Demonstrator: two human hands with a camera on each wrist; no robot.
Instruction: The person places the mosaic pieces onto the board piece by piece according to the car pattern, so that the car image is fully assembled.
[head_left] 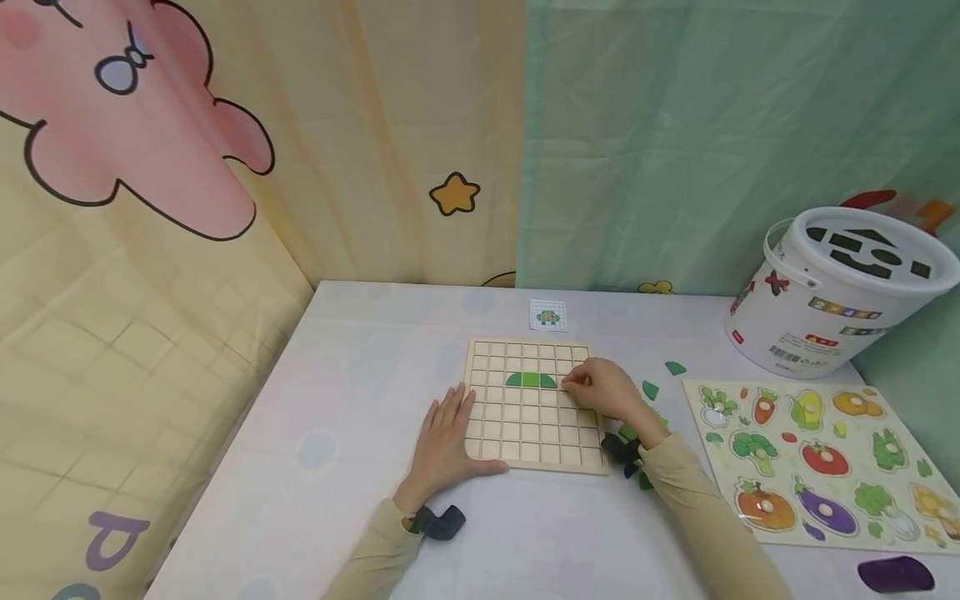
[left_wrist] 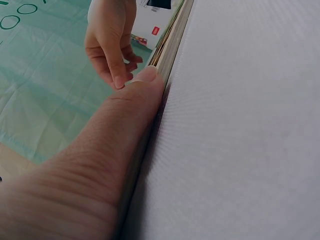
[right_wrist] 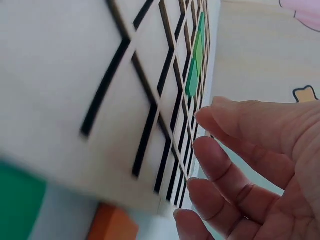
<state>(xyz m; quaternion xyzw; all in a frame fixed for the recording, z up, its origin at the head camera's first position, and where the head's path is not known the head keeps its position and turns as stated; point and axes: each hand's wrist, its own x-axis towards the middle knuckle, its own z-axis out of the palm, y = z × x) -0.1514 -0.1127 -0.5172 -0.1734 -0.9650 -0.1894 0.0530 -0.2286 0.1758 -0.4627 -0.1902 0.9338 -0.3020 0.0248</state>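
Note:
A wooden grid board (head_left: 536,460) lies on the table. In one of its rows sit a dark green rounded piece (head_left: 513,380), a lighter green square (head_left: 530,380) and another dark green rounded piece (head_left: 548,381), side by side. My left hand (head_left: 444,433) spreads its fingers along the board's left edge, with the thumb (left_wrist: 115,130) against the front edge. Over the right part of the grid is my right hand (head_left: 606,390), its thumb and index tips close together and the other fingers loosely bent. No piece shows between those fingertips (right_wrist: 215,155).
Loose green pieces (head_left: 651,390) lie right of the board, some partly behind the right wrist. A small pattern card (head_left: 548,316) lies beyond it. Farther right are a vegetable puzzle board (head_left: 780,462), a white bucket (head_left: 810,325) and a purple piece (head_left: 896,574).

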